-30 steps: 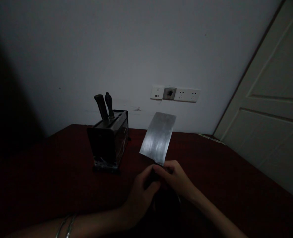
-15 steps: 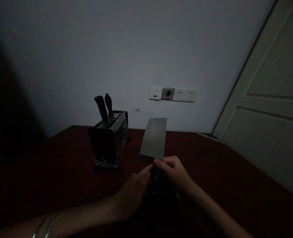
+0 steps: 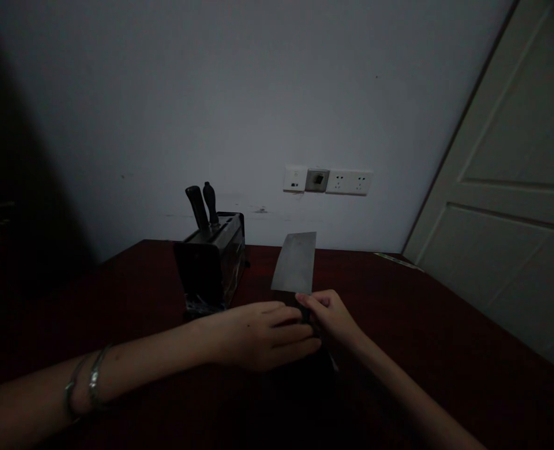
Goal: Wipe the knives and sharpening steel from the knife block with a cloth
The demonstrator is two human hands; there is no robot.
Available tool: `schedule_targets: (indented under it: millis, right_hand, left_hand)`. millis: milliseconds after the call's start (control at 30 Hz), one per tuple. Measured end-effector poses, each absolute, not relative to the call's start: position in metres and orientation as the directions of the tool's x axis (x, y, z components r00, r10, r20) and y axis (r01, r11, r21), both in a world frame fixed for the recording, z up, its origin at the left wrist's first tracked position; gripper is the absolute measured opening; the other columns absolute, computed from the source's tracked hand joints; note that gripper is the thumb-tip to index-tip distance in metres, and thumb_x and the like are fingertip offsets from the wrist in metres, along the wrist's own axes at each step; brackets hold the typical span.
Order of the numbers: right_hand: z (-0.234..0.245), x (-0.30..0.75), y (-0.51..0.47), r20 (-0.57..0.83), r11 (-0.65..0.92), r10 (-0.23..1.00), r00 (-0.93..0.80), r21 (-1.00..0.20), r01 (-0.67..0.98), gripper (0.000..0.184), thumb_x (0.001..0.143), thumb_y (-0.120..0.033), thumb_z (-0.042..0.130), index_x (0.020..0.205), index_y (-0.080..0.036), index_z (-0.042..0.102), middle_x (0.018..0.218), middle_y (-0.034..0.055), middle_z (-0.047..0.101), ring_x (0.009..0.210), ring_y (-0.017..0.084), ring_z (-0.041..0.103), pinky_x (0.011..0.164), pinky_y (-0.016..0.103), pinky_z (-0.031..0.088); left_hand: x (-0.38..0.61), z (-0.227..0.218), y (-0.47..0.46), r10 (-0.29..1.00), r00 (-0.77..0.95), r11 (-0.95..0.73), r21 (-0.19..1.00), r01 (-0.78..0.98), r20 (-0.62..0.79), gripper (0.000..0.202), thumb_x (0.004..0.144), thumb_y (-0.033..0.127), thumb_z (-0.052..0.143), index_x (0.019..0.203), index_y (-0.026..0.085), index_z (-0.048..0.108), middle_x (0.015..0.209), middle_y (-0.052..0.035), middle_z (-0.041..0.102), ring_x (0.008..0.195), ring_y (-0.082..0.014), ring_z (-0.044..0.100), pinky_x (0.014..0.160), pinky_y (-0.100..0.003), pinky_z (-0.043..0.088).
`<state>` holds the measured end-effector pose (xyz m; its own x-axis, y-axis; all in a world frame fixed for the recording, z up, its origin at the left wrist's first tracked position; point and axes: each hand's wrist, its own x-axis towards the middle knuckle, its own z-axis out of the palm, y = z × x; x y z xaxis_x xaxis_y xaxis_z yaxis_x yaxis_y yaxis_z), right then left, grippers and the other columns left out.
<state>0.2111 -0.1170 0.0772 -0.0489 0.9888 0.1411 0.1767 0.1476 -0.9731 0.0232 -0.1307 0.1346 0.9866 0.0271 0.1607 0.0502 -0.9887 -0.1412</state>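
A cleaver (image 3: 296,262) with a broad grey blade points away from me, its blade raised towards the wall. My right hand (image 3: 328,312) pinches it between thumb and fingers where blade meets handle. Across the dark handle from the left lies my left hand (image 3: 267,334), fingers stretched out and slightly apart, covering most of the handle. Whether those fingers press on the handle is hard to see. Left of the cleaver stands a knife block (image 3: 211,265) with a black front, holding two dark-handled tools (image 3: 202,209) upright in its top slots.
The dark red table (image 3: 375,300) reaches to a pale wall (image 3: 239,106) with sockets (image 3: 349,182) and a switch (image 3: 316,180). A white panelled door (image 3: 515,231) stands at the right. Beneath the cleaver's handle is a dark shape too dim to make out.
My left hand has moved from beside the handle to over it, fingers now stretched across. The blade sits slightly lower; my right hand still pinches the cleaver.
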Motion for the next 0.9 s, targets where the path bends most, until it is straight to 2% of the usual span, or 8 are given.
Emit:
schedule_targets:
  millis: [100,200,333,400,467,633,800,900]
  right_hand:
    - [0.079,0.212,-0.118,0.137,0.144,0.989,-0.05,-0.974,0.175,0.047,0.063,-0.053,0.059,0.037,-0.019,0.04,0.035,-0.0063,0.031,0.036,0.005,0.023,0.037,0.023,0.015]
    - [0.077,0.213,-0.118,0.127,0.134,0.99,-0.052,-0.978,0.16,0.047,0.066,-0.052,0.057,0.038,-0.02,0.038,0.035,-0.0073,0.029,0.035,0.005,0.022,0.036,0.023,0.014]
    - [0.076,0.214,-0.116,0.134,0.141,0.99,-0.053,-0.978,0.153,0.047,0.066,-0.052,0.057,0.037,-0.02,0.038,0.033,-0.0067,0.031,0.034,0.005,0.023,0.036,0.022,0.015]
    - [0.077,0.214,-0.115,0.141,0.147,0.989,-0.047,-0.977,0.155,0.047,0.065,-0.052,0.058,0.036,-0.019,0.04,0.032,-0.0056,0.034,0.034,0.005,0.025,0.036,0.022,0.017]
    - [0.077,0.214,-0.115,0.139,0.144,0.989,-0.039,-0.978,0.151,0.048,0.064,-0.052,0.058,0.035,-0.019,0.041,0.031,-0.0049,0.035,0.033,0.005,0.026,0.036,0.022,0.018]
    - [0.078,0.214,-0.118,0.113,0.116,0.993,-0.034,-0.986,0.117,0.05,0.065,-0.057,0.056,0.036,-0.02,0.039,0.031,-0.0056,0.033,0.032,0.005,0.024,0.035,0.023,0.015]
    - [0.082,0.213,-0.121,0.094,0.101,0.993,-0.069,-0.99,0.097,0.053,0.061,-0.059,0.06,0.035,-0.02,0.035,0.032,-0.0074,0.028,0.034,0.004,0.02,0.036,0.022,0.013]
    - [0.082,0.212,-0.122,0.083,0.088,0.994,-0.067,-0.994,0.07,0.054,0.061,-0.059,0.06,0.036,-0.02,0.033,0.033,-0.0081,0.026,0.036,0.004,0.018,0.037,0.022,0.011]
  left_hand:
    - [0.03,0.136,-0.13,0.04,0.992,-0.999,0.012,0.039,0.122,0.043,0.089,0.014,0.033,0.13,0.022,0.045,0.12,-0.0139,0.057,0.116,-0.0278,0.048,0.095,-0.043,0.037]
    - [0.035,0.139,-0.131,0.06,0.992,-0.971,0.238,0.032,0.112,0.042,0.087,0.014,0.038,0.125,0.026,0.051,0.122,-0.0125,0.057,0.118,-0.0281,0.047,0.098,-0.046,0.035]
    - [0.04,0.148,-0.133,0.146,0.974,-0.842,0.538,0.031,0.172,0.038,0.078,0.009,0.051,0.106,0.032,0.064,0.118,-0.0068,0.06,0.117,-0.0266,0.049,0.1,-0.044,0.036]
    - [0.041,0.153,-0.133,0.17,0.968,-0.787,0.616,0.021,0.185,0.036,0.075,0.009,0.053,0.099,0.032,0.067,0.115,-0.0054,0.062,0.117,-0.0256,0.049,0.102,-0.042,0.035]
    - [0.041,0.156,-0.132,0.161,0.972,-0.787,0.616,0.022,0.171,0.035,0.075,0.01,0.053,0.098,0.032,0.067,0.115,-0.0054,0.062,0.118,-0.0252,0.048,0.102,-0.041,0.034]
    - [0.04,0.16,-0.128,0.046,0.986,-0.896,0.443,-0.03,0.16,0.036,0.08,0.014,0.049,0.107,0.032,0.064,0.116,-0.0059,0.061,0.119,-0.0245,0.047,0.102,-0.04,0.036]
    - [0.043,0.161,-0.123,0.052,0.968,-0.931,0.364,-0.043,0.247,0.026,0.072,0.02,0.059,0.09,0.036,0.069,0.1,-0.0044,0.068,0.103,-0.0252,0.058,0.089,-0.036,0.047]
    - [0.046,0.163,-0.121,0.059,0.977,-0.93,0.366,-0.021,0.207,0.025,0.072,0.022,0.059,0.089,0.036,0.07,0.097,-0.0053,0.068,0.102,-0.0264,0.059,0.088,-0.037,0.048]
